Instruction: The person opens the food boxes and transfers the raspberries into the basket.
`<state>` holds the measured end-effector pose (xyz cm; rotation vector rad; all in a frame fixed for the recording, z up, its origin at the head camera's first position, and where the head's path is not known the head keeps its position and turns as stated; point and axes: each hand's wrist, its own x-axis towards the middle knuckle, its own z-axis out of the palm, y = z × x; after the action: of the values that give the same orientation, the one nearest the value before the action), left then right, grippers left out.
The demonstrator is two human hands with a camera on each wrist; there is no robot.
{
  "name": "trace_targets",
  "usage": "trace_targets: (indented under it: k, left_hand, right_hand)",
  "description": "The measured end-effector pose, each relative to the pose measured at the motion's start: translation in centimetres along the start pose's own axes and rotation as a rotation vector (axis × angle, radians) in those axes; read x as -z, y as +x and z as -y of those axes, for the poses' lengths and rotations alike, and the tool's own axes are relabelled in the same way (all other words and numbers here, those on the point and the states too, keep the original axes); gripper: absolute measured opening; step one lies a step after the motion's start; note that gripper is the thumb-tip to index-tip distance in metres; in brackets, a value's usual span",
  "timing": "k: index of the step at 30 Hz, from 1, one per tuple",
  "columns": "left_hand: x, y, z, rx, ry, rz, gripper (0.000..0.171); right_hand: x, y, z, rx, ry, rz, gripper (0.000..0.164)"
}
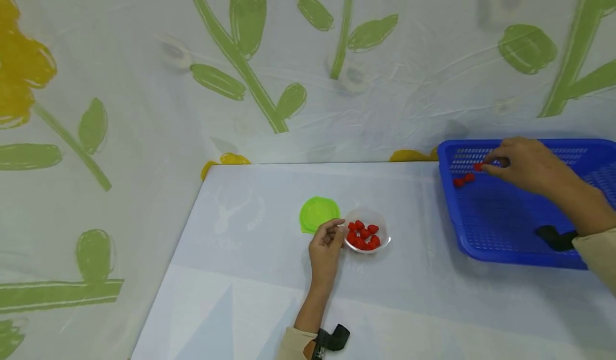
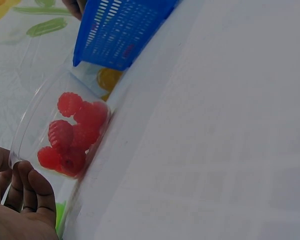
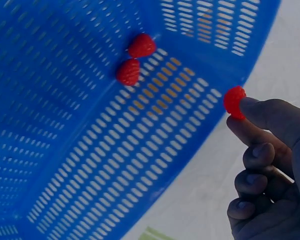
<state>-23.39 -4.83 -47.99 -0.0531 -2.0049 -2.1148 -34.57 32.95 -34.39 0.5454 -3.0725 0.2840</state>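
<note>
R hand [image 1: 529, 167] pinches a red raspberry [image 3: 233, 101] btwn thumb & index tip, other fingers curled; berry's small, rounded, bumpy-skinned, & in head view it's over the far L part of the blue basket [image 1: 510, 221]. Basket = plastic, approx. rectangular, smooth rim, walls & floor pierced w/ rows of slots. Two loose raspberries [image 3: 128, 72] lie in it nr the corner, side by side, same pebbly texture. L hand [image 1: 327, 247], fingers bent, pinches the rim of a clear bowl [image 1: 368, 214]: thin, see-thru, glossy, round, prob. plastic, sitting on the table. Berry pile [image 1: 364, 235] in bowl is knobbly, matte red, clustered on the bottom. Lime-green disc [image 1: 320, 214], flat & roundish w/ a raised edge, lies just beside bowl, L of it. Table covering [image 1: 231, 306] is white w/ pale grey-blue print; backdrop sheet [image 1: 409, 92] behind is wrinkled, slightly shiny, w/ green leaves & yellow blooms.
</note>
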Motion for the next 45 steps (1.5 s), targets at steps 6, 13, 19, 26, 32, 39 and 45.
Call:
trace_targets:
  k: [6, 13, 19, 26, 32, 39, 45]
  left_hand:
    - [-0.2, 0.1, 0.0, -0.014, -0.008, 0.02, 0.024]
    - [0.0, -0.1, 0.0, 0.003, 0.002, 0.005, 0.023]
    - [0.1, -0.1, 0.0, 0.007, 0.008, -0.001, 0.022]
    - [0.2, -0.1, -0.1, 0.021, -0.003, 0.005, 0.024]
    - [0.0, 0.1, 0.0, 0.026, -0.01, 0.008, 0.023]
    - [0.0, -0.1, 0.0, 0.029, -0.015, 0.004, 0.022]
    - [0.0, 0.1, 0.0, 0.034, -0.02, 0.007, 0.022]
  right_hand:
    - [-0.8, 0.4, -1.5, -0.064, -0.017, 0.059, 0.022]
    - [-1.8, 0.7, -2.5, -0.047, 0.017, 0.097, 0.021]
    - [-2.6, 1.2, -3.0, -0.039, 0.002, 0.136, 0.02]
    - [-4.0, 1.8, -3.7, 0.019, -0.046, 0.136, 0.017]
    - [-4.8, 1.7, -4.4, 0.028, -0.077, 0.124, 0.02]
    - [-5.8, 2.1, -4.9, 0.041, -0.083, 0.102, 0.018]
    - [-6.1, 2.3, -5.1, 0.04, -0.11, 0.108, 0.017]
